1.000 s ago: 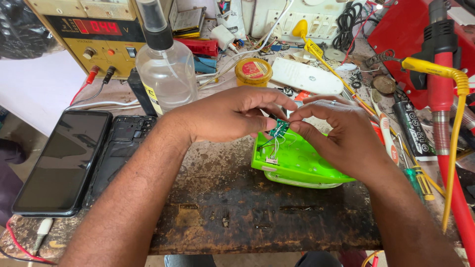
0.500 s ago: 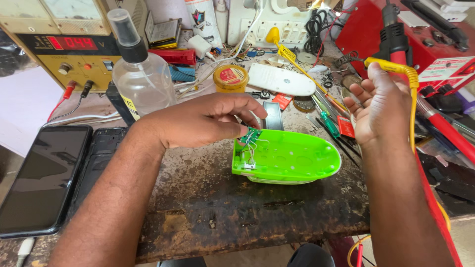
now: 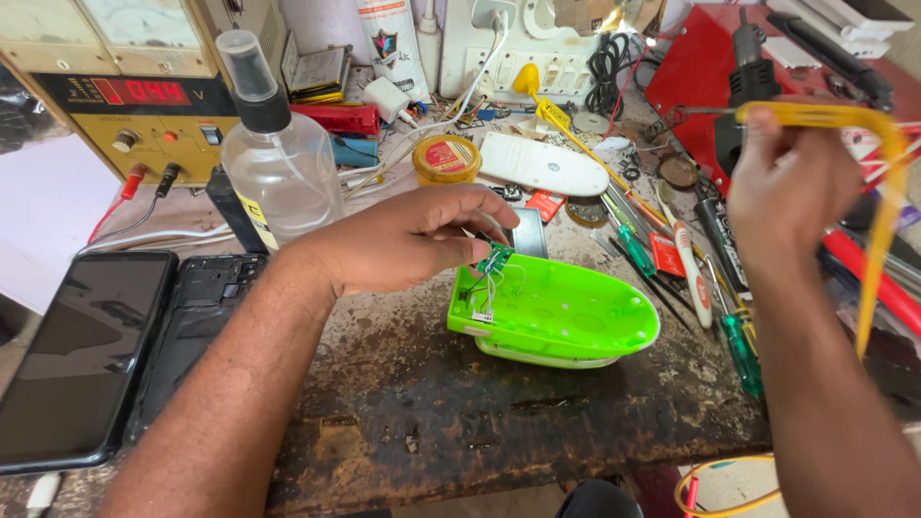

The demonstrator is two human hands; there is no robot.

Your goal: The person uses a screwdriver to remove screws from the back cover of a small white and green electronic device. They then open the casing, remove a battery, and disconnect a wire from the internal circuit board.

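Left hand (image 3: pixel 413 240) is pinching a small green circuit board (image 3: pixel 495 257), lifting it just over the open lime-green plastic shell (image 3: pixel 566 312) on the desk (image 3: pixel 432 422). Board looks light, brittle, tethered by thin wires (image 3: pixel 484 288); gripping its edges seems safest. Right hand (image 3: pixel 787 187) is closing around a yellow-handled soldering iron (image 3: pixel 844 120), near the screwdrivers (image 3: pixel 739 345).

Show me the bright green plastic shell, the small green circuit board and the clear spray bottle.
bright green plastic shell (image 3: pixel 566 312), head view, inner floor.
small green circuit board (image 3: pixel 495 257), head view, board face.
clear spray bottle (image 3: pixel 283 177), head view, body.
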